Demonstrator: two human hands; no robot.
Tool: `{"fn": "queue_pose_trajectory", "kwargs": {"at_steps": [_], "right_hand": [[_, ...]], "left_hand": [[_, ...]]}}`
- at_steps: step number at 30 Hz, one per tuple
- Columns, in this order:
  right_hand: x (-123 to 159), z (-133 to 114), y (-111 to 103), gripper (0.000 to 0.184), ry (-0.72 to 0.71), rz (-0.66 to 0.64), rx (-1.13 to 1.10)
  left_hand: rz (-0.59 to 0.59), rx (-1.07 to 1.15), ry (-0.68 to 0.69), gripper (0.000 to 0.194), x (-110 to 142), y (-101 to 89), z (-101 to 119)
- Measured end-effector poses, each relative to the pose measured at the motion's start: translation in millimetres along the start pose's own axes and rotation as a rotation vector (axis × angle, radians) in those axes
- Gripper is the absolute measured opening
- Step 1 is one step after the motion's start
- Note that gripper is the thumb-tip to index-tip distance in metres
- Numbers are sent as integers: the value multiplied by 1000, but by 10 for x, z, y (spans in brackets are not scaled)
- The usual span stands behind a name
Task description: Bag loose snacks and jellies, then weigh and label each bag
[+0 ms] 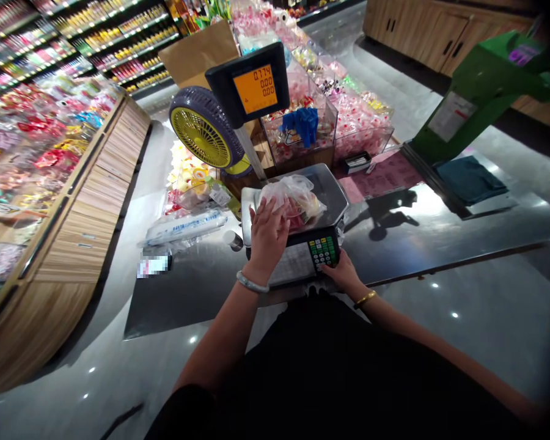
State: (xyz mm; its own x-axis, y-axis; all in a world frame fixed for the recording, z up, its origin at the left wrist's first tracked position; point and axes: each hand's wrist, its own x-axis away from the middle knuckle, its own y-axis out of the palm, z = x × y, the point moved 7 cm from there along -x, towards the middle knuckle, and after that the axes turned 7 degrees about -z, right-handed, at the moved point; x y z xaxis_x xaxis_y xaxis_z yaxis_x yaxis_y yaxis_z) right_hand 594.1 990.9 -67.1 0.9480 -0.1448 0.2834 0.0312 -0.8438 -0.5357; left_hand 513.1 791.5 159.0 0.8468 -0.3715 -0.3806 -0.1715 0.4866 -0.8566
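Observation:
A clear plastic bag with red and pale goods inside sits on the metal pan of a weighing scale. My left hand lies on the bag's left side, fingers stretched out. At the scale's front right corner is my right hand, its thumb over the keypad and its fingers along the side. The scale's raised display glows orange and reads 0.774 above two lines of 0.00. The bag's underside and part of its near side are hidden.
Left of the scale are a fan, a roll of plastic bags and a phone-like blurred item. Blue gloves hang on a clear bin behind. On the right stand a green machine and a folded dark cloth.

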Motion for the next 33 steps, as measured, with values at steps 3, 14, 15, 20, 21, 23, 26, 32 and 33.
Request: {"fn": "queue_pose_trajectory", "kwargs": {"at_steps": [3, 14, 15, 20, 21, 23, 26, 32, 33], "right_hand": [[-5, -36, 0, 76, 83, 20, 22], [-67, 112, 26, 75, -28, -41, -37], [-75, 133, 29, 75, -35, -50, -34], [-74, 139, 36, 73, -58, -39, -25], [-67, 132, 35, 73, -55, -32, -24], [-51, 120, 38, 77, -37, -25, -20], [-29, 96, 46, 90, 9, -31, -8], [26, -8, 33, 92, 94, -33, 68], [36, -32, 27, 91, 91, -33, 86]], "left_hand": [[11, 36, 8, 38, 168, -48, 44], [-3, 101, -20, 39, 448, 26, -53], [0, 104, -21, 39, 452, 25, -62], [3, 101, -43, 39, 448, 34, -88], [4, 99, -45, 39, 441, 37, -84], [-3, 101, -42, 39, 420, 44, -67], [-14, 120, -26, 39, 388, 47, -28], [-29, 132, -24, 38, 351, 48, -4], [-29, 132, -24, 38, 345, 51, -4]]}}
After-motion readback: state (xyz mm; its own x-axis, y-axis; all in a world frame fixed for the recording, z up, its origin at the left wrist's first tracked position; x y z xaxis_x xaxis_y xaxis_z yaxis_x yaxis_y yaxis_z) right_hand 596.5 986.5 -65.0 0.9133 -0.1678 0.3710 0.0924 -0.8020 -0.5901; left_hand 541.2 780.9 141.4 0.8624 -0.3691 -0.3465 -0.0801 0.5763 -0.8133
